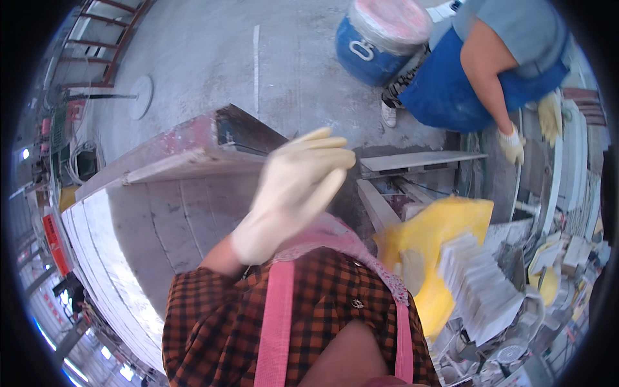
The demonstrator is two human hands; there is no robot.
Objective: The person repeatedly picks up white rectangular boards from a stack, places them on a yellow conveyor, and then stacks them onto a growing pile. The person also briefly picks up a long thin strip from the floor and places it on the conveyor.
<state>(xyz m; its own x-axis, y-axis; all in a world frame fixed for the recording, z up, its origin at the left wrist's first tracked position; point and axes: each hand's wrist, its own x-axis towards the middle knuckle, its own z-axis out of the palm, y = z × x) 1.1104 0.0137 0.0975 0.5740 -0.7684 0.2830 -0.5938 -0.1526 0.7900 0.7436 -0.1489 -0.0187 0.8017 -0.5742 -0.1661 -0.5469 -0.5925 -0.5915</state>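
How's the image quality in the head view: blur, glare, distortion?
Head view: the raised left hand in a pale glove is motion-blurred, fingers smeared; the checked shirt below it is sharper. Strong fisheye: the slab edge at left curves, and the corners go black. Daylight blows out the slab's white rim and the lower-left background. The co-worker at top right is evenly lit and fairly sharp.

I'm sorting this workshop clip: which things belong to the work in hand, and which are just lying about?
In hand:
- gloved left hand, raised and blurred, holding nothing
- grey slab bench beneath it
- stack of white tiles
- yellow bag

Lying about:
- blue drum
- co-worker's gloved hand
- red rack
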